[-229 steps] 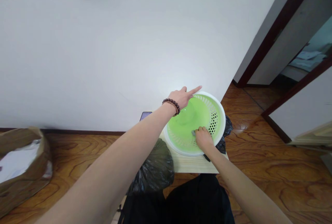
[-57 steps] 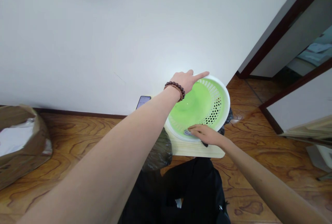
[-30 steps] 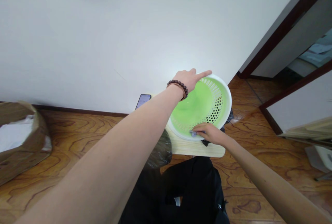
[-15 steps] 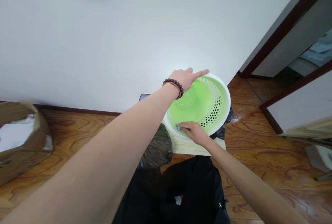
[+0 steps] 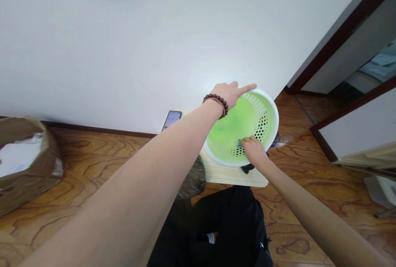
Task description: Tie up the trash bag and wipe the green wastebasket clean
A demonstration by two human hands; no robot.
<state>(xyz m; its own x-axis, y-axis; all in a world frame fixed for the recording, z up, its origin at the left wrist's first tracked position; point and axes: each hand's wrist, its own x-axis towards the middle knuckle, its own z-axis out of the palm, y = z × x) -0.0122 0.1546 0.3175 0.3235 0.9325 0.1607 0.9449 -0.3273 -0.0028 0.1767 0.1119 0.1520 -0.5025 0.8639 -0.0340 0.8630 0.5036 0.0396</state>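
A round green strainer basket with a white rim [image 5: 274, 128] rests tilted on a small pale wooden table [image 5: 225, 175]. My left hand [image 5: 228, 93], with a beaded bracelet at the wrist, grips its far rim; the index finger stretches along the rim and the other fingers are partly hidden. Inside the basket, my right hand [image 5: 254, 150] is closed on a small greyish crumpled cloth [image 5: 239, 142], pressed near the perforated lower wall. Most of the cloth is covered by the fingers.
A phone [image 5: 172, 118] lies at the table's left, by the white wall. Dark plastic bags [image 5: 193, 178] hang at the table's sides. An open cardboard box [image 5: 34, 176] stands on the wooden floor at left, and a doorway [image 5: 334, 89] is at right.
My right hand has moved right and up inside the basket with the cloth. The basket and my left hand have shifted slightly right, and more of the phone shows.
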